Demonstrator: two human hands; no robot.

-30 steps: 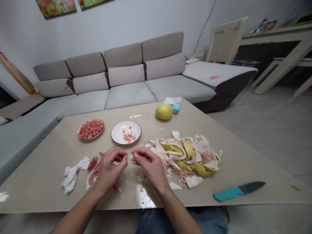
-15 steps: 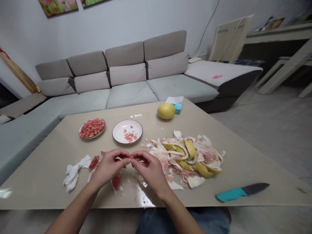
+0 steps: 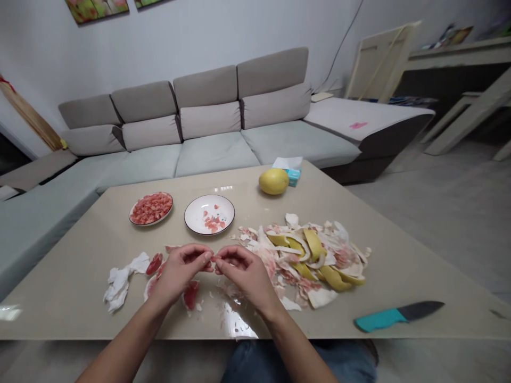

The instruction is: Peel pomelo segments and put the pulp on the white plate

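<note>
My left hand and my right hand meet over the near middle of the table, fingertips pinched together on a small piece of red pomelo flesh, mostly covered by the fingers. Beneath and beside my left hand lie red pomelo segments, partly hidden by the hand and wrist. Just beyond the hands is a white dark-rimmed plate with a few pink flesh bits on it. Farther left, a second plate is heaped with pomelo flesh.
Right of my hands spreads a pile of yellow and white peel. A knife with a teal handle lies near the front right edge. A whole pomelo sits by a tissue pack. Crumpled tissue lies left; a sofa stands behind.
My fingertips have drawn slightly apart, with a little red flesh showing between them. The view has shifted very slightly; the things on the table lie as before.
</note>
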